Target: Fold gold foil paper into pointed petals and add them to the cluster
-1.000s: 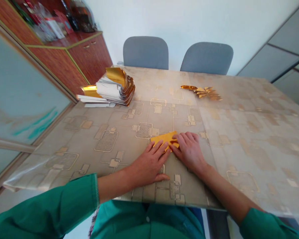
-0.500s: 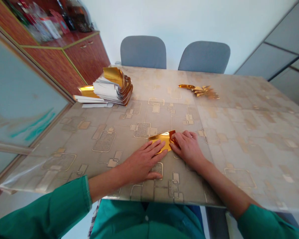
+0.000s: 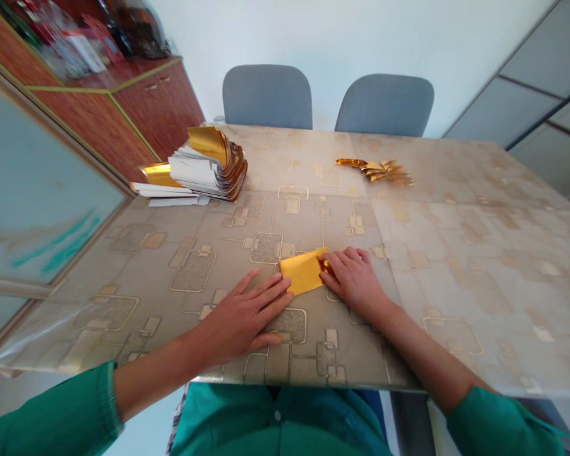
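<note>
A sheet of gold foil paper [image 3: 304, 271], folded into a small rectangle, lies on the table in front of me. My left hand [image 3: 247, 311] is spread flat, its fingertips touching the paper's left edge. At the paper's right end my right hand [image 3: 354, 275] has its fingers curled, pinching a darker, shiny folded part. Most of that part is hidden under the fingers.
A curled stack of gold and white paper sheets [image 3: 209, 168] sits at the table's far left. Farther right lies a fanned bundle of folded gold paper [image 3: 384, 171]. Two grey chairs [image 3: 266, 96] stand behind the patterned tablecloth [image 3: 228, 221]. A wooden cabinet [image 3: 159, 107] is at left.
My left hand has slid left off the paper to its left edge, uncovering more of its gold surface. The right hand stays at the right end.
</note>
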Action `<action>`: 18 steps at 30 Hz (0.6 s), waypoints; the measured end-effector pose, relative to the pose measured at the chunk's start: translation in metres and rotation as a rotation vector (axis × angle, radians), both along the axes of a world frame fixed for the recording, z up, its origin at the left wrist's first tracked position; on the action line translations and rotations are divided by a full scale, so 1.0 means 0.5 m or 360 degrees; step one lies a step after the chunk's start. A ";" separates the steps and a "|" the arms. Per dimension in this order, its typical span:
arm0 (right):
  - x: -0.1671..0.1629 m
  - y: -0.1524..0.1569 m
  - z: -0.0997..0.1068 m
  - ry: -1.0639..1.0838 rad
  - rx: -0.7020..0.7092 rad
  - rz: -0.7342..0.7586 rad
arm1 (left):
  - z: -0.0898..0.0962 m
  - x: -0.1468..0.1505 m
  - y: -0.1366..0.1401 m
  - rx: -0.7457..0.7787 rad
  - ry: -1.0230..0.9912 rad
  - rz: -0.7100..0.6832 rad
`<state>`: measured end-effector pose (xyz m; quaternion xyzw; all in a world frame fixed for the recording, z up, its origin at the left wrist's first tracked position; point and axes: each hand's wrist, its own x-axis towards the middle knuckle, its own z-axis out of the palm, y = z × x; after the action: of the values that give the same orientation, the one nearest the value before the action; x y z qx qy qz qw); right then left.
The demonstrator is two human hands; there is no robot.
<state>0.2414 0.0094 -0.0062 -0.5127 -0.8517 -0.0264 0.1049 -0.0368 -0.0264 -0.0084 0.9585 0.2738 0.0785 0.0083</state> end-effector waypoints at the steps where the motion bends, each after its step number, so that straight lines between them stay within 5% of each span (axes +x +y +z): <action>1: -0.001 0.000 -0.001 -0.0021 0.0017 0.0000 | 0.003 -0.001 -0.002 0.0016 -0.0030 0.0007; 6: -0.006 0.001 0.000 -0.0077 0.0067 0.0012 | 0.029 0.053 0.020 0.0039 -0.0230 0.0012; 11: -0.009 0.001 0.008 -0.0110 0.0045 0.0026 | 0.041 0.130 0.062 -0.0058 -0.0056 0.0105; 18: 0.037 0.015 0.019 -0.0004 0.0007 0.0022 | 0.035 0.139 0.066 -0.0057 0.0118 0.0116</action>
<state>0.2599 0.0170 0.0030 -0.5066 -0.8553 -0.0282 0.1050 0.0329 0.0065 0.0092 0.9499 0.3100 0.0383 0.0126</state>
